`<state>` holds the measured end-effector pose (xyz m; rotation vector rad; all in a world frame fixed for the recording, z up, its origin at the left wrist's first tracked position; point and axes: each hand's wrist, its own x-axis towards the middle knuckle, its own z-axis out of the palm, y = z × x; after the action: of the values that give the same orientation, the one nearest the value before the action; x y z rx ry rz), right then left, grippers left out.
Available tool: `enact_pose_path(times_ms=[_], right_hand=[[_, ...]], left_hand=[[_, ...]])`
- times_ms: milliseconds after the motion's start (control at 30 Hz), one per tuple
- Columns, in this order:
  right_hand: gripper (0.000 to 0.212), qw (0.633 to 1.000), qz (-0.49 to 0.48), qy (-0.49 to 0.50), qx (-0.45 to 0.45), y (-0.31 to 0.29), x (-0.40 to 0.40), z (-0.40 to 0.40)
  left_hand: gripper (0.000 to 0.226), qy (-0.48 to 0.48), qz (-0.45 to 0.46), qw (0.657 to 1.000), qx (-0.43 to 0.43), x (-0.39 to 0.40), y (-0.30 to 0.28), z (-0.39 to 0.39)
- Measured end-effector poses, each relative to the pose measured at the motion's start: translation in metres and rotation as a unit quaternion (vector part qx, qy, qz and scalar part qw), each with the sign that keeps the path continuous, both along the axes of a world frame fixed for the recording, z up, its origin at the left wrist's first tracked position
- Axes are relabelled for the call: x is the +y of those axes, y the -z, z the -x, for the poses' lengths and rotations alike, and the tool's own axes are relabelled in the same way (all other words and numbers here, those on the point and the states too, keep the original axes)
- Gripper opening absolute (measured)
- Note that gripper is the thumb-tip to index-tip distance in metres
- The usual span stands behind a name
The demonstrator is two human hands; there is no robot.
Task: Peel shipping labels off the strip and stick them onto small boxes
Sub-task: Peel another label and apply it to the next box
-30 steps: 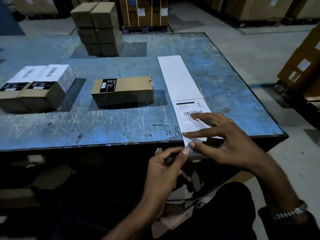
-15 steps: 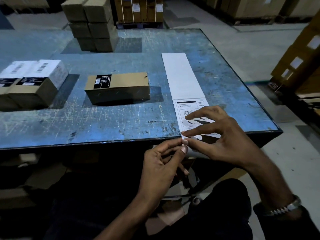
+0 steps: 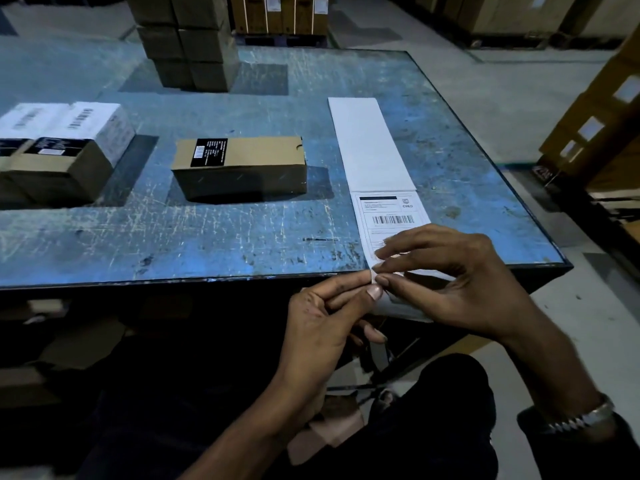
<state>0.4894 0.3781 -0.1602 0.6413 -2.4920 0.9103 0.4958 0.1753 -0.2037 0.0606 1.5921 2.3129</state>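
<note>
A scratched blue metal table point(image 3: 207, 237) filled most of the view, with stacked cartons and a concrete floor beyond it. At its far edge stood a stack of brown cardboard boxes point(image 3: 188, 39). On the left lay two small boxes point(image 3: 62, 147) side by side, touching, each already wearing a white shipping label on top. Near the middle, well apart from those, sat a single brown box point(image 3: 239, 166) with only a black product sticker point(image 3: 209, 152). To its right the white label strip point(image 3: 370, 143) ran from the middle of the table to the near edge and hung over it. The printed shipping label point(image 3: 389, 213) with a barcode lay at the strip's near end. The right hand point(image 3: 457, 282) pinched the label's near-left corner between thumb and forefinger, its other fingers spread above the label. The left hand point(image 3: 322, 323) pinched the strip's edge just beside it, fingertips almost touching the right's. A metal watch point(image 3: 585, 419) circled the right wrist.
</note>
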Motion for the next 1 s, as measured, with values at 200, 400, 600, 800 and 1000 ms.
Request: enact_pose_path(times_ms=[200,400,600,800,1000], right_hand=[[0.012,1.000,-0.004,0.004,-0.022,-0.003,0.002,-0.001],[0.006,0.999,-0.030,0.004,-0.013,-0.008,-0.001,0.001],[0.004,0.999,0.004,0.017,-0.049,-0.009,-0.002,0.002],[0.012,0.990,0.071,0.064,-0.103,-0.007,0.002,0.009],[0.016,0.965,0.130,0.186,-0.131,-0.019,0.010,0.031]], left_hand=[[0.022,0.026,-0.016,1.000,0.002,-0.003,0.001,0.000],[0.021,0.026,0.000,1.000,0.002,-0.001,0.003,0.002],[0.018,0.003,0.015,1.000,0.001,0.002,0.005,0.000],[0.017,-0.007,0.024,1.000,-0.001,0.002,0.006,-0.002],[0.015,-0.020,0.024,0.999,-0.009,0.002,0.006,-0.004]])
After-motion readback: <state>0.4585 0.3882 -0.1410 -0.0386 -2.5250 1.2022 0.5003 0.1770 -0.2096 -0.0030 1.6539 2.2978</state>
